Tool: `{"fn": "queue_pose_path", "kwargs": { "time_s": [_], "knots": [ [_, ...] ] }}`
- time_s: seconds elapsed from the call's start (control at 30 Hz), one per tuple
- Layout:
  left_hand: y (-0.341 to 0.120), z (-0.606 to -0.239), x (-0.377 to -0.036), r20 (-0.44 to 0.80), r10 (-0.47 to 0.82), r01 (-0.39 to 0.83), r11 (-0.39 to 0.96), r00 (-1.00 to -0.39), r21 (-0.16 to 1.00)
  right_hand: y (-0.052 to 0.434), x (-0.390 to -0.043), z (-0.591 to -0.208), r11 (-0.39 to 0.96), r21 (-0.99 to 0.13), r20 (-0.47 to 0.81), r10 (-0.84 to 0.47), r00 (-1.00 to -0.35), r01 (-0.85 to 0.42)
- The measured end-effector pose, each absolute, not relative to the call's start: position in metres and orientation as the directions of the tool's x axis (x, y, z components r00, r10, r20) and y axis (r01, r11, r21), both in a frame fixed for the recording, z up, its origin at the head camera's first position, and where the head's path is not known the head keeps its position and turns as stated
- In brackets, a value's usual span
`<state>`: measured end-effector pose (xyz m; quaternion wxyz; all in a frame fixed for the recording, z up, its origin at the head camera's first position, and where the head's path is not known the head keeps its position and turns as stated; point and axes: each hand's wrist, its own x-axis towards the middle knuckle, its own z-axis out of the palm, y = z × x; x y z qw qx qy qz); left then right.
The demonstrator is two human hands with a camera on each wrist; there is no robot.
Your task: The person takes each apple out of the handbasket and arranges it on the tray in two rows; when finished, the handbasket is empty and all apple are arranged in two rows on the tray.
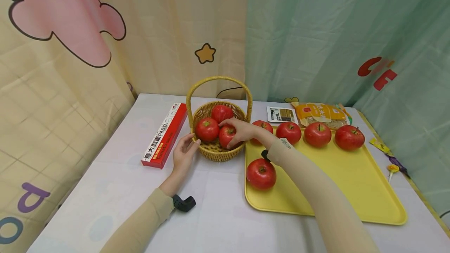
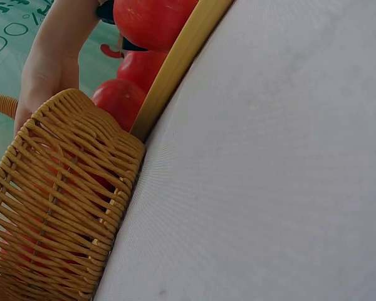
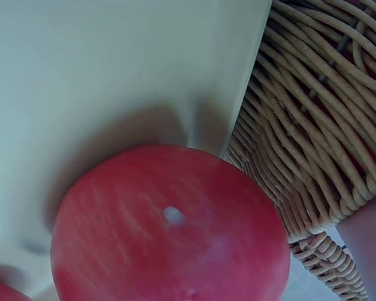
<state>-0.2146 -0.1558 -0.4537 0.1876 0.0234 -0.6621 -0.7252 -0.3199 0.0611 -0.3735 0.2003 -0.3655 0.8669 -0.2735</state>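
A wicker basket [image 1: 219,154] with a tall arched handle stands at the back of the table, with three red apples inside. My right hand [image 1: 242,130] reaches into it from the right and grips the front right apple [image 1: 226,137], thumb and fingers on its sides. The other two apples in the basket are one at the left [image 1: 207,129] and one at the back [image 1: 222,113]. At the basket's left side, my left hand [image 1: 183,153] holds the rim near the foot of the handle. The basket's woven wall [image 2: 62,194] fills the lower left of the left wrist view.
Right of the basket lies a yellow tray [image 1: 351,179] with several apples along its back and one apple [image 1: 261,173] at its left front. A pasta box [image 1: 165,136] lies on the left. Behind the tray are a grain bag [image 1: 320,114] and a small packet [image 1: 282,114]; a lollipop [image 1: 392,169] lies at right.
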Motion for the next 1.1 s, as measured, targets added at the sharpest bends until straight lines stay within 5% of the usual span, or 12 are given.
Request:
{"fn": "queue_pose_path", "kwargs": {
  "time_s": [0.37, 0.73, 1.1],
  "knots": [
    [-0.155, -0.455, -0.212, 0.214, -0.305, 0.239, -0.045, -0.928, 0.970, 0.077, -0.314, -0.361, 0.539, -0.682, -0.066, -0.718, -0.692, -0.494],
    [-0.157, -0.454, -0.216, 0.213, -0.288, 0.228, -0.020, -0.934, 0.973, 0.164, -0.267, -0.287, 0.479, -0.681, 0.139, -0.658, -0.740, -0.554],
    [-0.159, -0.447, -0.214, 0.183, -0.273, 0.204, -0.050, -0.944, 0.978, 0.255, -0.216, -0.346, 0.609, -0.659, -0.002, -0.589, -0.808, -0.442]
  ]
}}
